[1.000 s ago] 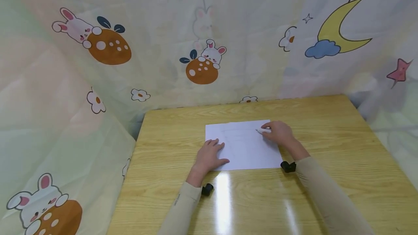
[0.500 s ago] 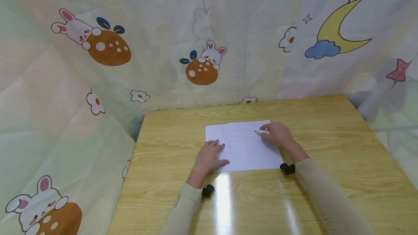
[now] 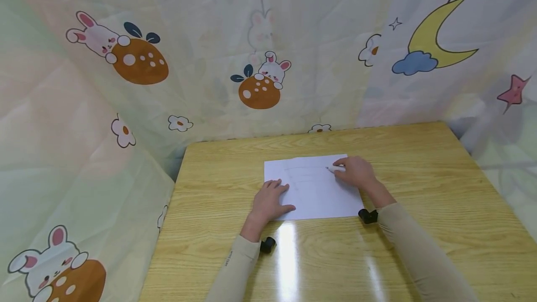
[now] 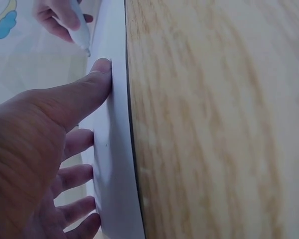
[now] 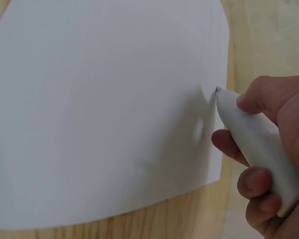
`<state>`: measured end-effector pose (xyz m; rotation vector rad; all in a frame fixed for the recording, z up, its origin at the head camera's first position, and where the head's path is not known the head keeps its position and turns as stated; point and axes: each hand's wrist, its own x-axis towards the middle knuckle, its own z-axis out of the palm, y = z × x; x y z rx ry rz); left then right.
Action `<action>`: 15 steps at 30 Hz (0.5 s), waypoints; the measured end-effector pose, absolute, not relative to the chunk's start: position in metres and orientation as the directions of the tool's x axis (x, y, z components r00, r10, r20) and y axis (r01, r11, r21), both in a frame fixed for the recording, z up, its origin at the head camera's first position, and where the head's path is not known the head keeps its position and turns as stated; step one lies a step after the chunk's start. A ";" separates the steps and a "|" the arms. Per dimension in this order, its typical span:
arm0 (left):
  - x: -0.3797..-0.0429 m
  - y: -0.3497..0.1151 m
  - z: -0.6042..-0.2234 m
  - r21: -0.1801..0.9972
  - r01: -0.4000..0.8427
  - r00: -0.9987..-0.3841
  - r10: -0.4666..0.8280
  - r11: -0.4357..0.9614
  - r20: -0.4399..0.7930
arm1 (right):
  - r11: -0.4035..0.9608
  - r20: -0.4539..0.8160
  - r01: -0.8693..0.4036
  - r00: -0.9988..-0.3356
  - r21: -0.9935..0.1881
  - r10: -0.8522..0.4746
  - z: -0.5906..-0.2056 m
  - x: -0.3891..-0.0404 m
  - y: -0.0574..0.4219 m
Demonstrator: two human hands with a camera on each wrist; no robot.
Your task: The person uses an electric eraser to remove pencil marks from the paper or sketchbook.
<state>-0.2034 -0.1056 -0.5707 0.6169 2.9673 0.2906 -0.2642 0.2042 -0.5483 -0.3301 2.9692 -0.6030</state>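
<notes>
A sheet of white paper (image 3: pixel 319 199) lies on the wooden table, with several faint lines across its upper half. My left hand (image 3: pixel 268 199) rests on the paper's left side, fingers spread; in the left wrist view the thumb (image 4: pixel 89 92) lies near the sheet's edge. My right hand (image 3: pixel 357 171) grips a thick white pen-shaped tool (image 5: pixel 259 144) with a rounded body and a small metal tip. That tip is at the paper's upper right part, by the end of the top line. Fingers hide part of the tool's body.
The wooden table (image 3: pixel 419 176) extends on every side of the sheet. Behind it hangs a pale curtain (image 3: pixel 319 59) printed with rabbits, flowers and a moon. Black wrist devices sit at both sleeves, one being the right device (image 3: pixel 368 216).
My right hand has shifted slightly left with the white tool, its tip moving a little along the top line. The left hand and the paper have stayed in place.
</notes>
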 end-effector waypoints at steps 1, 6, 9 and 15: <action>-0.204 -0.106 -0.571 0.206 0.383 -0.914 0.401 0.901 -0.058 | 0.901 -0.051 -0.189 -0.973 -0.391 -0.226 -0.548 -0.265 0.204; -0.205 -0.105 -0.573 0.210 0.380 -0.915 0.399 0.901 -0.060 | 0.917 -0.071 -0.171 -0.975 -0.360 -0.210 -0.547 -0.266 0.205; -0.205 -0.106 -0.574 0.206 0.376 -0.917 0.395 0.904 -0.061 | 0.913 -0.064 -0.189 -0.972 -0.361 -0.227 -0.546 -0.266 0.204; -0.205 -0.107 -0.574 0.206 0.371 -0.918 0.392 0.906 -0.070 | 0.906 -0.076 -0.206 -0.965 -0.369 -0.250 -0.545 -0.265 0.201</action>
